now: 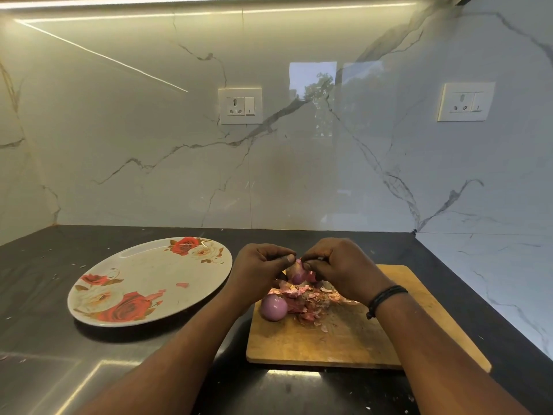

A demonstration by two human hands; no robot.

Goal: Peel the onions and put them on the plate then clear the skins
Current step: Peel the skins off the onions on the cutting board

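Note:
A small partly skinned onion [296, 275] is held above the wooden cutting board [344, 339] between both hands. My left hand [257, 271] grips it from the left, thumb up near its top. My right hand [341, 268] pinches loose skin at its top from the right. A peeled purple onion [273, 307] lies on the board's left edge beside a heap of pink and brown skins [308, 301]. The round white plate [149, 274] with red roses sits to the left and holds only a few skin scraps [182, 284].
The board and plate rest on a dark counter [59, 354] in a corner of marble walls. Sockets [240, 105] sit on the back wall and the right wall [465, 101]. Small skin flecks dot the counter.

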